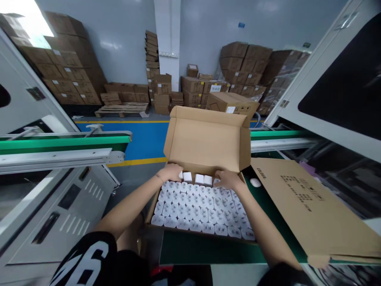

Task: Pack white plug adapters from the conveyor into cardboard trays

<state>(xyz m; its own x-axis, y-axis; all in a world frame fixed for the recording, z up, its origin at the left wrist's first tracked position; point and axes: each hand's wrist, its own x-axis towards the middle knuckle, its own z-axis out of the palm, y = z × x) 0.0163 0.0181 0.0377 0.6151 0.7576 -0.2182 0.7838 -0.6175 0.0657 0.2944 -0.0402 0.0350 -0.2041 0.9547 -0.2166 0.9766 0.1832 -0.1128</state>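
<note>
An open cardboard box (205,139) stands before me with its lid raised at the far side. Rows of white plug adapters (189,213) fill it, most with their pin faces up. Along the far edge lie several adapters (203,180) showing plain white sides, with gaps between them. My left hand (171,172) reaches into the far left corner, its fingers closed on a white adapter (180,175). At the far right, my right hand (228,179) has its fingers bent around another white adapter (216,182), partly hidden by them.
The box rests on a green work surface (205,246). To its right lie a flat cardboard sheet (309,198) and a small white round piece (255,182). Green conveyor belts (65,143) flank the station on both sides. Stacked cartons (193,85) line the far wall.
</note>
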